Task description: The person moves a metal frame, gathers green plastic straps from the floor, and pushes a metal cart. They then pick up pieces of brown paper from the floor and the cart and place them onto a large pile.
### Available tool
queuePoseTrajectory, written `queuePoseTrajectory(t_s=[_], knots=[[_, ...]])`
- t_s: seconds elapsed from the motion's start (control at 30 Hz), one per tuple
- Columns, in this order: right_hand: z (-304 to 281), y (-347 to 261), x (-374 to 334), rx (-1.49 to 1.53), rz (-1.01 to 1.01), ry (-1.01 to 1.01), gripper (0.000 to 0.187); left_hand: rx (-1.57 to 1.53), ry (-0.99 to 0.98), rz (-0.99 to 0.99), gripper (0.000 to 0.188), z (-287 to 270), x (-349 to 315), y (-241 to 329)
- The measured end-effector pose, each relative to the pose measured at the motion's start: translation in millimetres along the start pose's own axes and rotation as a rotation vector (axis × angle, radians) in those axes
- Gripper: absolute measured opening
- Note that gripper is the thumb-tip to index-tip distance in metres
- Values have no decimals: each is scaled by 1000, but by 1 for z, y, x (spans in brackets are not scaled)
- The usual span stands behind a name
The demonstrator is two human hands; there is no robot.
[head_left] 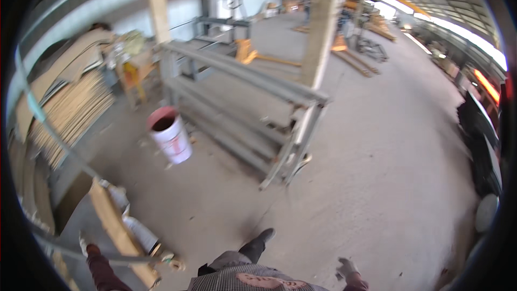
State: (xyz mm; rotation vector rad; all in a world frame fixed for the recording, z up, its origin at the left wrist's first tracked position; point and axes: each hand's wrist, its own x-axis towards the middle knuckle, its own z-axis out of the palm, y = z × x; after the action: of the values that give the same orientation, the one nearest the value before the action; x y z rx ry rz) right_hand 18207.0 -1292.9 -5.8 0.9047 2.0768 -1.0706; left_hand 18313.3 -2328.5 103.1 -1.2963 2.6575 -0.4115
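My left hand (84, 243), in a pale glove with a dark reddish sleeve, is at the lower left. It overlaps a grey sheet (92, 221) next to a grey metal bar (116, 259). Whether it touches either one I cannot make out, because its fingers are small and blurred. Beside that sheet lies a long brown cardboard strip (116, 221), with crumpled pale wrapping (141, 233) along its right side. My right hand (349, 268), in a greyish glove, hangs low over the concrete floor at the lower right. Its fingers are apart, with nothing visible in them.
Ahead stands a grey steel rack (242, 75), its near end at mid-view. A white bucket (175, 141) with a reddish inside stands left of it. Flat cardboard is stacked (78, 113) at the left. Farther off are a pillar (319, 32) and orange pallet jacks (353, 59). Dark sheets (476, 145) line the right.
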Motion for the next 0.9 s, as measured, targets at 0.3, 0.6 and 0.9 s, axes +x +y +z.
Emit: queuePoseTrajectory(t_s=[0.3, 0.6, 0.9], knots=[[-136, -80, 27, -299, 78, 15, 37, 122, -477, 1103, 45, -49, -161, 731], [-180, 110, 157, -107, 466, 81, 31, -160, -533, 1711, 45, -293, -443, 1180], [-537, 61, 446, -457, -182, 718, 26, -255, -492, 925, 53, -284, -362, 1367]])
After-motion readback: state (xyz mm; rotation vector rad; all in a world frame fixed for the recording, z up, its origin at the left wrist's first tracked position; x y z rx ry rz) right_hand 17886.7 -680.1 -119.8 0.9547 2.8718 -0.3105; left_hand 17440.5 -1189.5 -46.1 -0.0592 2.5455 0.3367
